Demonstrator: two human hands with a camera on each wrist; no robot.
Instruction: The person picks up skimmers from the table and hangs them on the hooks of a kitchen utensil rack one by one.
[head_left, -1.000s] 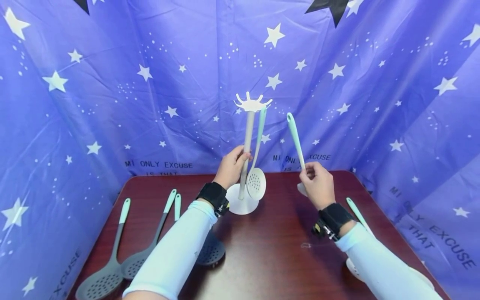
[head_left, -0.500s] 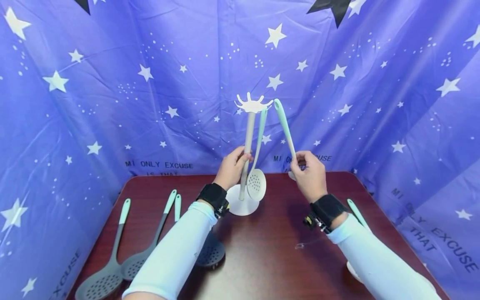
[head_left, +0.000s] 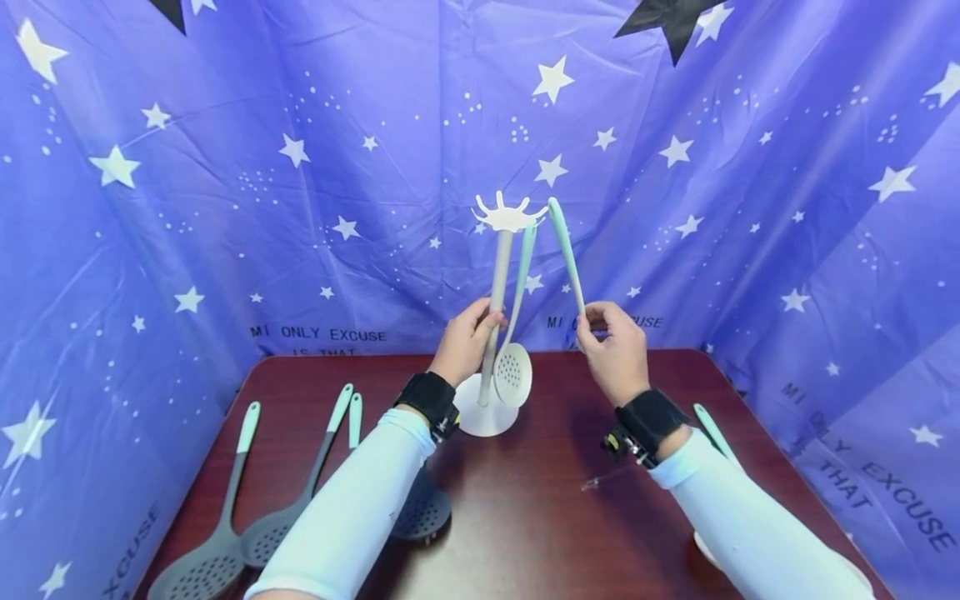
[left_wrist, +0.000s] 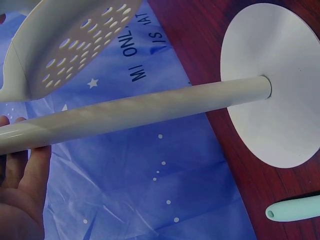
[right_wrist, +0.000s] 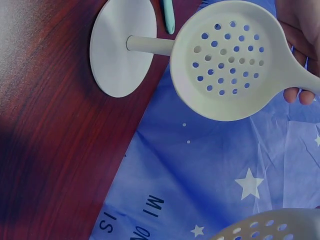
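The spoon (head_left: 565, 243) pinched in the right hand (head_left: 617, 350) has been brought up beside the stand (head_left: 500, 267), which is gripped by the left hand (head_left: 461, 346) near the far edge of the desk (head_left: 375, 371), and would best be eased handle-end first onto a free hook (head_left: 525, 202), clear of the hanging spoon (head_left: 513, 375), dark spoons (head_left: 206, 571) lying toward the left edge.

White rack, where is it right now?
Head view, mid-picture: the white rack stands on the table, gripped by the left hand, a pale skimmer hanging from its right side.
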